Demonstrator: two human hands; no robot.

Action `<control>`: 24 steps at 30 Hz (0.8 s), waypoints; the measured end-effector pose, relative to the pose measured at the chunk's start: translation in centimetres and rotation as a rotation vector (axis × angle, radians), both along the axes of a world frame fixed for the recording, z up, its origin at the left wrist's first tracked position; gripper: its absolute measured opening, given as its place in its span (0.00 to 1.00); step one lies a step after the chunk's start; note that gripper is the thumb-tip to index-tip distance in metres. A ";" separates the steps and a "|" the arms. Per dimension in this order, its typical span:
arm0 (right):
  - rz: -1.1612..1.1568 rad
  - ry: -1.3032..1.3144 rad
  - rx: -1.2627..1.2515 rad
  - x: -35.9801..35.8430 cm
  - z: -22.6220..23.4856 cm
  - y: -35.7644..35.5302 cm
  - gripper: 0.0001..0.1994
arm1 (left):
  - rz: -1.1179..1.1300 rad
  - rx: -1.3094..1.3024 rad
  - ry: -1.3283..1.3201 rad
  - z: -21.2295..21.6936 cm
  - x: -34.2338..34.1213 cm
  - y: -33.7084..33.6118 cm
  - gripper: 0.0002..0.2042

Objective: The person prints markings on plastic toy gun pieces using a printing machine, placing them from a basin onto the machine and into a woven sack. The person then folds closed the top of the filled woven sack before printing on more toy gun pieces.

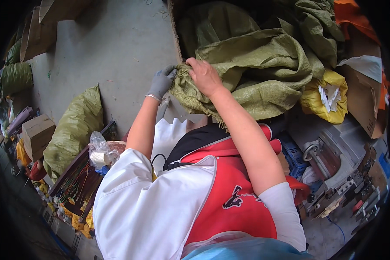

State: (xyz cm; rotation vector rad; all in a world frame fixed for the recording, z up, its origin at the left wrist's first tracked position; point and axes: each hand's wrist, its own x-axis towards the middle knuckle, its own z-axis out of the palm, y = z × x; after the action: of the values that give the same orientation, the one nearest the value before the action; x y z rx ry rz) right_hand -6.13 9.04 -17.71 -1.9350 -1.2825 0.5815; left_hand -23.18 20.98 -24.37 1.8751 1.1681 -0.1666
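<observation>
A large olive-green woven sack (268,65) spreads in loose folds in front of me, over a cardboard box (176,32) whose edge shows behind my hands. My left hand (161,82), in a grey glove, grips the sack's gathered, frayed end. Close beside it, my bare right hand (204,77) has its fingers closed on the same bunched cloth. Ragged threads hang from the sack's lower edge. What lies inside the sack or box is hidden by the folds.
A full green sack (76,130) lies on the grey floor at left, near a small carton (37,134). A yellow plastic bag (327,97) sits at right, above a blue crate (294,156) and a machine (329,156). A tray of wires (76,184) stands lower left.
</observation>
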 end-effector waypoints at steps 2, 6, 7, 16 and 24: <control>0.031 0.022 -0.165 0.0 0.2 0.2 0.04 | 0.055 -0.094 -0.038 0.2 -0.1 -0.1 0.19; 0.078 -0.064 -0.334 0.4 0.9 0.8 0.09 | 0.060 -0.088 -0.036 2.0 0.0 0.4 0.17; 0.080 -0.110 -0.362 0.5 1.0 1.2 0.10 | 0.026 -0.033 0.025 2.7 0.3 0.8 0.17; -0.006 -0.210 -0.441 -0.2 1.8 3.6 0.12 | 0.168 0.050 -0.252 8.7 2.7 -0.6 0.15; -0.030 -0.062 0.069 0.0 -0.1 1.0 0.14 | 0.406 -0.226 -0.379 4.3 1.1 0.3 0.10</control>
State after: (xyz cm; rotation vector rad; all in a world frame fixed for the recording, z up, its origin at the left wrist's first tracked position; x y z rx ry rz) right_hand -6.13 10.05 -17.77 -1.9250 -1.2925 0.4598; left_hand -22.09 21.26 -20.03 1.3651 1.1785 0.2628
